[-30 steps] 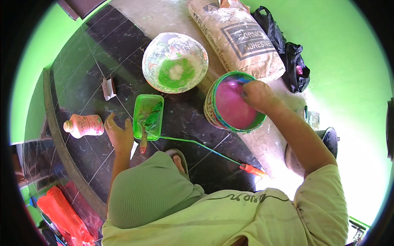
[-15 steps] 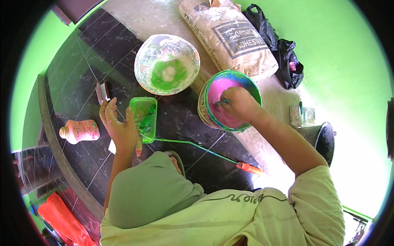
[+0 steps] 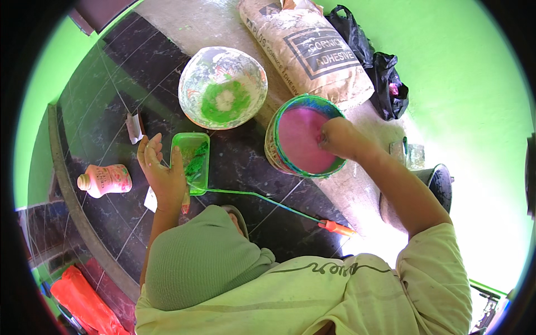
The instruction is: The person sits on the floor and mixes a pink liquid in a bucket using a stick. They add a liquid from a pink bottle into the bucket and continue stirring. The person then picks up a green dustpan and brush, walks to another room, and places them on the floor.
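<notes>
My right hand [image 3: 340, 137] is closed on a stick, mostly hidden, dipped in the pink liquid [image 3: 301, 142] inside a paint-streaked bucket [image 3: 272, 142]. My left hand [image 3: 165, 170] is raised with fingers apart, holding nothing, over the left side of a green plastic tray [image 3: 202, 177] with green paint and a brush in it. A pink bottle [image 3: 105, 180] lies left of that hand. A roller handle [image 3: 338, 227] with orange grip and long bent green wire lies in front of the bucket. A white bowl [image 3: 195, 84] with green residue sits behind the tray.
A large paper sack [image 3: 304, 53] lies at the back, black plastic bags [image 3: 385, 84] beside it. A dark bucket [image 3: 438, 184] and small container [image 3: 415, 156] stand at right by the green wall [image 3: 469, 100]. A small white packet [image 3: 135, 127] and red plastic bag [image 3: 84, 301] lie at left.
My right hand has moved around inside the bucket, toward its middle and then back to the right side. My left hand has risen from beside the bottle toward the tray, fingers apart.
</notes>
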The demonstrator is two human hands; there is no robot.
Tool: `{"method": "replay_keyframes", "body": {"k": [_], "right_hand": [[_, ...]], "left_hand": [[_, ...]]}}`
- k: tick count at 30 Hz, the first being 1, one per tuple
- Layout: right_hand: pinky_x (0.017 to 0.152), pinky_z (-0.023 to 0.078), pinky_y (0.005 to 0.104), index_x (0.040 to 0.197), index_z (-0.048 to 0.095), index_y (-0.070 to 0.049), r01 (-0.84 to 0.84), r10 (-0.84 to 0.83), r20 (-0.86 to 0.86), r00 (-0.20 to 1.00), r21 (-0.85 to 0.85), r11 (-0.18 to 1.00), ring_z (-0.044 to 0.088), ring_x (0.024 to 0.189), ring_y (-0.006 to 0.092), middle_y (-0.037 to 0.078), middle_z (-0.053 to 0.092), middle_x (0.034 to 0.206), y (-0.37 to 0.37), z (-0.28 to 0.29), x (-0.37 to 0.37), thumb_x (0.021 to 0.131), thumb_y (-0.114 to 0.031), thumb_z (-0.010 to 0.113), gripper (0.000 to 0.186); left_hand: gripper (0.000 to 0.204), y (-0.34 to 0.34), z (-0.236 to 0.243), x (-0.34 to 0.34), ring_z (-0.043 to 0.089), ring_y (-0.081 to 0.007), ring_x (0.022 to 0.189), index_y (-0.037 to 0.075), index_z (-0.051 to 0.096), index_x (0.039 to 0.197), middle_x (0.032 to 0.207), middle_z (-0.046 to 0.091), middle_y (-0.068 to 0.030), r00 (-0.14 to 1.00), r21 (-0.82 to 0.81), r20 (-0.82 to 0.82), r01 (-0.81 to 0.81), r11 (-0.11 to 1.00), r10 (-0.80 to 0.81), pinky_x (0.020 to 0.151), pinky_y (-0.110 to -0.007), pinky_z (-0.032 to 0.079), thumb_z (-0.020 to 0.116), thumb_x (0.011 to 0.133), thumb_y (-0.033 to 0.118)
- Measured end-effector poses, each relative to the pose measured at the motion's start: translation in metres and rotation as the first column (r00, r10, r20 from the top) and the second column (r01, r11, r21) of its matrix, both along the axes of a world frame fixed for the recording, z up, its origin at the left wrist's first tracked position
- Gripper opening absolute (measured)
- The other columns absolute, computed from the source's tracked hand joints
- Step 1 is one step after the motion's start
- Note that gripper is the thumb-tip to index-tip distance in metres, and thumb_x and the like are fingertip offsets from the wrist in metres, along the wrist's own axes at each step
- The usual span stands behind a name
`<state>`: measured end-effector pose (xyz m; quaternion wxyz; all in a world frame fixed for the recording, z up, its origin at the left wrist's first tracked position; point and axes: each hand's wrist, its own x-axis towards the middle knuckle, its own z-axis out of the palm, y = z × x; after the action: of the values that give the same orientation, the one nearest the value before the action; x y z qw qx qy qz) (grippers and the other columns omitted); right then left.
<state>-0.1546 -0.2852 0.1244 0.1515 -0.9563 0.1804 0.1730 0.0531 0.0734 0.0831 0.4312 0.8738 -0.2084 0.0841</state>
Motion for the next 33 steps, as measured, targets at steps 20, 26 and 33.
{"method": "replay_keyframes", "body": {"k": [20, 26, 33], "right_hand": [[0.081, 0.055, 0.0501, 0.091, 0.074, -0.004, 0.087, -0.076, 0.068, 0.995, -0.184, 0.979, 0.07, 0.088, 0.0402, 0.021, 0.071, 0.092, -0.002, -0.003, 0.011, 0.085, -0.023, 0.066, 0.022], [0.073, 0.054, 0.0478, 0.085, 0.075, -0.002, -0.034, 0.027, 0.063, 0.998, 0.112, 0.993, 0.068, 0.076, 0.0405, 0.02, 0.069, 0.077, 0.011, -0.007, -0.003, 0.078, -0.022, 0.076, 0.021], [0.079, 0.055, 0.049, 0.091, 0.074, -0.004, 0.017, -0.032, 0.302, 0.953, 0.05, 0.999, 0.07, 0.088, 0.0395, 0.021, 0.071, 0.09, 0.034, -0.01, 0.018, 0.08, -0.02, 0.071, 0.021]], "left_hand": [[0.041, -0.002, -0.007, -0.002, 0.059, -0.0269, 0.115, -0.002, 0.057, 0.129, 0.148, 0.038, -0.0218, 0.997, -0.01, -0.067, 0.048, 0.999, -0.048, 0.099, -0.038, 0.05, 0.069, 0.092, 0.01], [0.041, -0.002, -0.008, -0.002, 0.059, -0.0267, 0.114, -0.002, 0.057, 0.129, 0.147, 0.039, -0.0217, 0.991, -0.046, -0.123, 0.045, 0.998, -0.05, 0.099, -0.038, 0.05, 0.069, 0.091, 0.009], [0.04, -0.007, -0.01, -0.007, 0.058, -0.0279, 0.117, 0.0, 0.058, 0.128, 0.149, 0.038, -0.0217, 0.99, -0.041, -0.123, 0.062, 0.997, -0.067, 0.1, -0.04, 0.05, 0.068, 0.091, 0.009]]}}
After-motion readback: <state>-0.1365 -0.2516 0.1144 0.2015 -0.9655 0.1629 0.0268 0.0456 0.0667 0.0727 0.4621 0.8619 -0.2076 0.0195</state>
